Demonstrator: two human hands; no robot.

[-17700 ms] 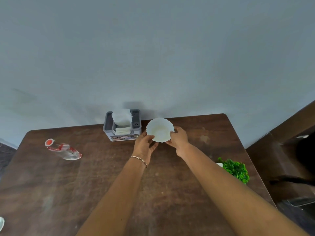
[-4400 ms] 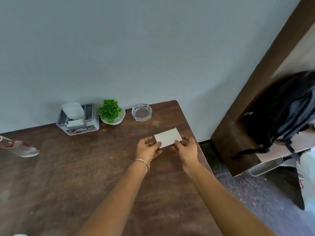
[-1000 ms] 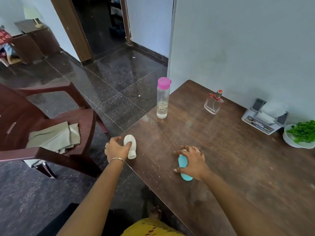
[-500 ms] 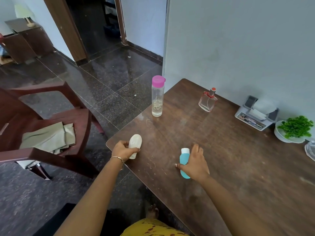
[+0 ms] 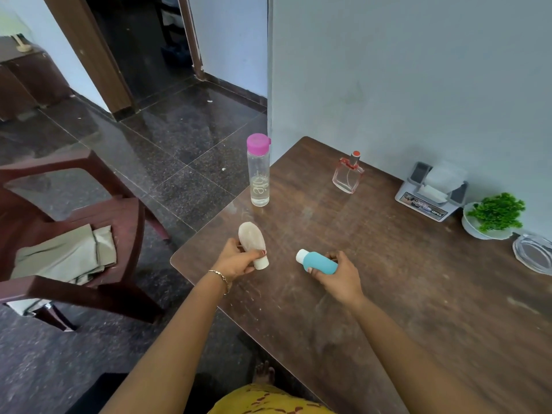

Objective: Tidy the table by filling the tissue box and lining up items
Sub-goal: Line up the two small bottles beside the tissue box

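Both small bottles are up off the desk point(image 5: 418, 294) now, white bottle point(image 5: 252, 243) gripped in the left hand point(image 5: 236, 259), blue bottle point(image 5: 318, 262) in the right hand point(image 5: 337, 276), probably bound for the back-edge row beside the tissue box point(image 5: 430, 191).

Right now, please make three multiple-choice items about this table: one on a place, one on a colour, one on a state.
1. Where does the perfume bottle stand?
A. between the water bottle and the tissue box
B. on the chair
C. beside the ashtray

2. What colour is the water bottle's cap?
A. green
B. pink
C. black

3. What does the right hand do?
A. lies flat and empty
B. holds the plant
C. holds the blue bottle in its grip

Key:
1 A: it stands near the wall between those two.
2 B: the cap is clearly pink.
3 C: the fingers wrap the blue bottle, while the left hand holds the white bottle.
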